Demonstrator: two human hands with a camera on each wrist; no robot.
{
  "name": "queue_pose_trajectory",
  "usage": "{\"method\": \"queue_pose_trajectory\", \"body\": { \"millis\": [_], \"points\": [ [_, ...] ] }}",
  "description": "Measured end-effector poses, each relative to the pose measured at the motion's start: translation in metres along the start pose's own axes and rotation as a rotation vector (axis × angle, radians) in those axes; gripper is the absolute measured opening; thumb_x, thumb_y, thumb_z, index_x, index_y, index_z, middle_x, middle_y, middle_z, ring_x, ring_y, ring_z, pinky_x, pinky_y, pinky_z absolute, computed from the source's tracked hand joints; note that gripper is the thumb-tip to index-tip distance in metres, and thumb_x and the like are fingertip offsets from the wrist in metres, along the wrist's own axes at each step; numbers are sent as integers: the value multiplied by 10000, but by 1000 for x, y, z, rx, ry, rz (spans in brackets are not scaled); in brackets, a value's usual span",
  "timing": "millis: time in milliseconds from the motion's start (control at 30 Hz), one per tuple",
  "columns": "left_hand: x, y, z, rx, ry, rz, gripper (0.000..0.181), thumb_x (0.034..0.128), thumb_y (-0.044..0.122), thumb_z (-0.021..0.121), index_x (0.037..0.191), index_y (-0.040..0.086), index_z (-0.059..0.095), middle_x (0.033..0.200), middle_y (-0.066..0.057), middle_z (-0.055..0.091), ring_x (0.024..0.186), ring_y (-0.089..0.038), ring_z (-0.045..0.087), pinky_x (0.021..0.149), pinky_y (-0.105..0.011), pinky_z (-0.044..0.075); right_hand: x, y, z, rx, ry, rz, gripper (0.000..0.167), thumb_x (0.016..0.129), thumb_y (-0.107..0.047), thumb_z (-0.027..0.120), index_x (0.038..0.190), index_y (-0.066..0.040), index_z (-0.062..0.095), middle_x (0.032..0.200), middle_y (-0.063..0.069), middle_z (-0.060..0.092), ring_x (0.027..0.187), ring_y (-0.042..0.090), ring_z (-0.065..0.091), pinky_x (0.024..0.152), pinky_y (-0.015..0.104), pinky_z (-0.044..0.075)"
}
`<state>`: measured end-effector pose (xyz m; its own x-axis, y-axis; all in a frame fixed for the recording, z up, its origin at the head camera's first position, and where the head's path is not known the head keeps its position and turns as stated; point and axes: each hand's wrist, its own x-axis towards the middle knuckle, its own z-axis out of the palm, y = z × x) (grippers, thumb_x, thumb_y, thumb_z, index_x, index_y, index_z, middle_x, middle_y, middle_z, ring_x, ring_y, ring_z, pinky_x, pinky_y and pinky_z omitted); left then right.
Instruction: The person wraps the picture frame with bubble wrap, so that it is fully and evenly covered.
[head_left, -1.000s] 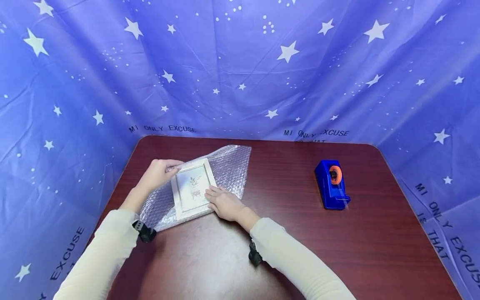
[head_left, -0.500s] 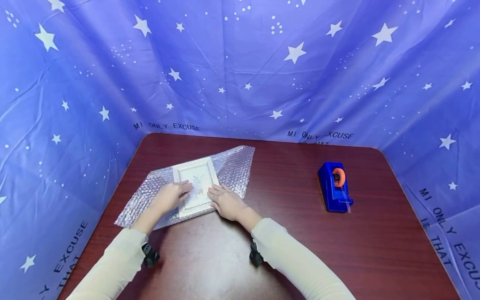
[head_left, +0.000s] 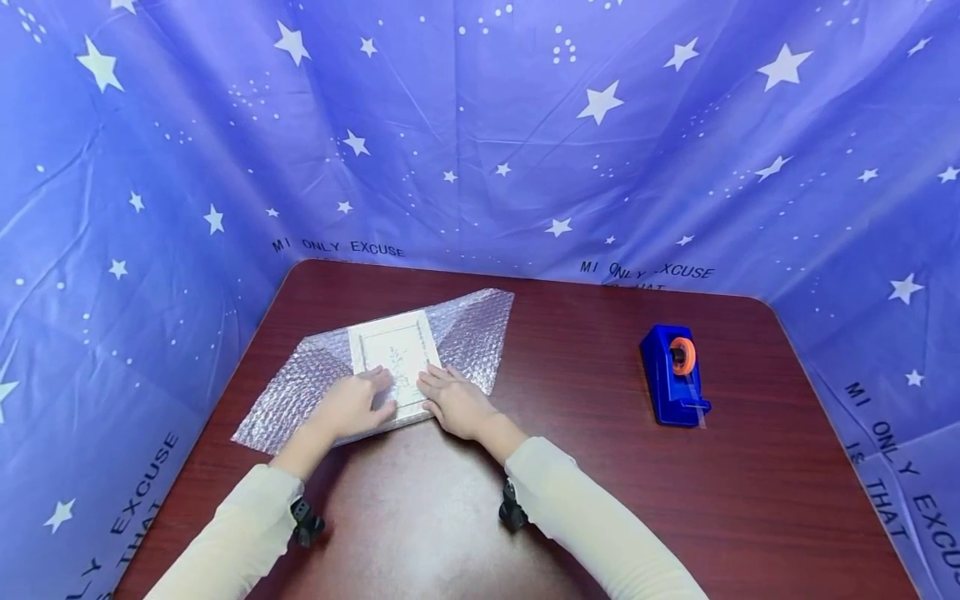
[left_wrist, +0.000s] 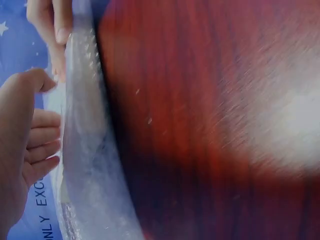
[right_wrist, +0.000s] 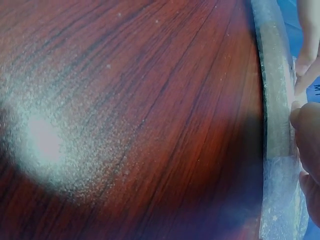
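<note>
- Here's the picture frame (head_left: 402, 346), lying flat on the left part of the table (head_left: 585, 492), bubble wrap (head_left: 477, 337) spreading out in a wing on either side and running along its near edge.
- Left hand (head_left: 354, 406): fingers loosely extended, thumb apart, lying over the near-left part of the frame, curled round nothing.
- Right hand (head_left: 459, 407): fingers fairly straight, laid across the near-right corner, pressing rather than pinching.
- Weight? Looks light to middling, I'd say, an easy two-handed lift.
- The frame's border reads stiff and square; the wrap is all softness, likely springy and keen to lift wherever no palm holds it.
- Slippery, too, I'd judge: plastic film over a smooth face could skate, so flat, spread fingers make sense.
- Careful in the middle! The front may be glazed, and that would be the fragile bit.
- Best hold: both side borders, through the wrap, thumbs on top, fingers beneath, loose wings gathered in.
</note>
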<state>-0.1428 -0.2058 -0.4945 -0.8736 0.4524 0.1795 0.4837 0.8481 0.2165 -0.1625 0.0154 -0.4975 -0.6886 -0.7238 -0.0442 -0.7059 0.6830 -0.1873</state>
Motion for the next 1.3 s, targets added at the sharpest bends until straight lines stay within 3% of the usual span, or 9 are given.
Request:
{"method": "queue_pose_trajectory", "body": {
  "millis": [167,467,833,1000,1300],
  "points": [
    [-8,8,4,23,-12,-34,620,842,471,669,1217,-21,639,1258,-213,643,1204,-358,601,989,-480,504,0,3,-1,24,13,-17,454,1008,-298,455,1410,-89,486,1487,34,470,1446,204,357,1219,426,248],
    [-10,11,6,-18,-7,-46,599,839,457,684,1218,-6,648,1262,-188,648,1221,-350,592,1022,-472,482,0,11,-6,69,79,-104,456,971,-282,541,1361,-45,534,1455,92,506,1394,246,438,1204,456,274],
    [-5,6,4,-55,-54,15,584,841,430,688,1227,-6,642,1260,-208,642,1210,-355,599,1023,-477,480,1,19,-13,52,-80,-78,673,973,-412,502,1520,-93,275,1622,47,208,1516,234,162,1247,438,157],
    [-1,8,4,-67,-72,50,600,842,428,689,1241,-15,629,1271,-219,630,1212,-350,599,1020,-475,483,-5,22,-17,71,-117,-57,707,962,-452,505,1527,-105,258,1619,28,216,1515,212,171,1252,426,135],
    [8,24,11,-83,-107,46,632,865,458,657,1296,0,590,1338,-193,590,1273,-332,554,1059,-456,458,-23,34,-13,100,-88,-38,685,964,-463,498,1498,-71,324,1594,66,279,1495,236,240,1246,455,147]
  ]
}}
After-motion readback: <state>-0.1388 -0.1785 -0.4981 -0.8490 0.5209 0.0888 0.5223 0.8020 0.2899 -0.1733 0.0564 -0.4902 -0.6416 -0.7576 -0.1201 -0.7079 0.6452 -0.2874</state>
